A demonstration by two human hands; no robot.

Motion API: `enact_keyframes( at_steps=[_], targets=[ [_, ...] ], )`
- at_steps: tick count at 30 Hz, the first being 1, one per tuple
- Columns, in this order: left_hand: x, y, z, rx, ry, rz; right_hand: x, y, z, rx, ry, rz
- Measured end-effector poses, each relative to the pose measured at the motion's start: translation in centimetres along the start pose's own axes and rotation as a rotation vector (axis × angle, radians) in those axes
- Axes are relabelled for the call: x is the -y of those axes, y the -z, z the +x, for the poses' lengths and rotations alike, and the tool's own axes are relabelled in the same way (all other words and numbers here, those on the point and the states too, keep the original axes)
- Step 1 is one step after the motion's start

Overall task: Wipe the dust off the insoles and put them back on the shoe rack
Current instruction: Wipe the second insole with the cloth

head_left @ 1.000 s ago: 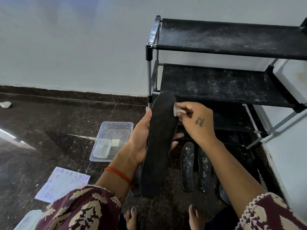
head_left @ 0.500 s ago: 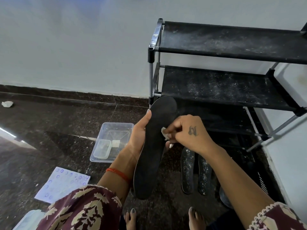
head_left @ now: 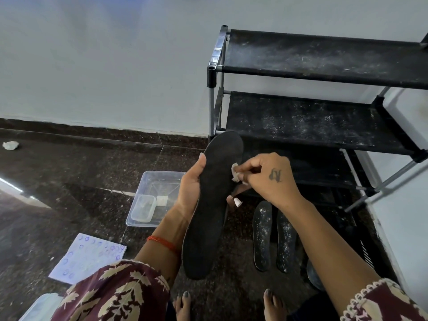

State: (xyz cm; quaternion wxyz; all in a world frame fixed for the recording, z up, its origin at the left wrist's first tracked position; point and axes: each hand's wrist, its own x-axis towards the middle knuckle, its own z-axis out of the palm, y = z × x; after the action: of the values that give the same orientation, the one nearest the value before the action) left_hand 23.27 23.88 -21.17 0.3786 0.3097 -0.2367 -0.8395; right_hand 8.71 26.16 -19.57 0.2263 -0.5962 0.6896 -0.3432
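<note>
At centre frame, the left hand (head_left: 192, 184) grips the insole (head_left: 212, 205) by its long edges, toe end up, while the right hand (head_left: 266, 179) pinches a white wad (head_left: 235, 173) against its face. The insole looks light, thin and flexible, so it is best supported mid-length; its black surface appears nearly dust-free. Two speckled insoles (head_left: 274, 237) lie on the floor at lower right, below the dusty rack (head_left: 324, 56).
</note>
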Motion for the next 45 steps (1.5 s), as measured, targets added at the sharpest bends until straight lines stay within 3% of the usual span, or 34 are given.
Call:
enact_keyframes(
  at_steps=[3, 5, 10, 13, 17, 22, 27, 31, 34, 37, 40, 42, 45],
  targets=[
    [-0.3, 0.0, 0.1, -0.029, -0.011, 0.004, 0.6, 0.5, -0.8, 0.224, -0.030, 0.083],
    [-0.5, 0.1, 0.1, -0.015, 0.027, 0.032, 0.7, 0.7, -0.9, 0.258, -0.032, 0.162],
    [-0.5, 0.0, 0.1, 0.022, 0.058, 0.019, 0.0, 0.2, 0.0, -0.166, 0.101, 0.105],
    [-0.4, 0.1, 0.4, -0.050, 0.006, -0.006, -0.5, -0.6, 0.3, -0.220, 0.151, -0.070],
    [-0.4, 0.5, 0.4, -0.063, -0.006, -0.015, 0.1, -0.7, 0.1, -0.063, 0.044, -0.054],
    [-0.4, 0.5, 0.5, -0.037, 0.003, -0.037, 1.2, 0.8, -0.8, 0.344, -0.148, 0.377],
    [-0.6, 0.4, 0.4, -0.005, 0.028, -0.025, 0.5, 1.7, -0.3, 0.138, -0.232, 0.508],
    [-0.3, 0.4, 0.5, 0.021, 0.045, -0.007, 1.0, 0.8, -0.7, 0.220, -0.300, 0.630],
    [0.0, 0.2, 0.5, 0.045, 0.088, 0.005, 1.1, 0.2, -0.6, 0.104, -0.262, 0.621],
    [0.7, 0.2, 0.6, 0.082, 0.240, 0.043, 0.3, 0.3, -0.1, -0.097, -0.197, 0.455],
    [1.1, 0.3, 0.7, 0.084, 0.305, 0.073, -0.2, 0.0, 0.0, -0.239, -0.022, 0.124],
    [1.1, 0.5, 0.8, 0.026, 0.274, 0.053, 0.1, -0.5, -0.3, -0.226, 0.091, 0.035],
    [1.0, 1.3, 1.3, -0.068, 0.209, 0.041, 1.4, -2.0, -1.6, -0.026, 0.140, 0.166]
  ],
)
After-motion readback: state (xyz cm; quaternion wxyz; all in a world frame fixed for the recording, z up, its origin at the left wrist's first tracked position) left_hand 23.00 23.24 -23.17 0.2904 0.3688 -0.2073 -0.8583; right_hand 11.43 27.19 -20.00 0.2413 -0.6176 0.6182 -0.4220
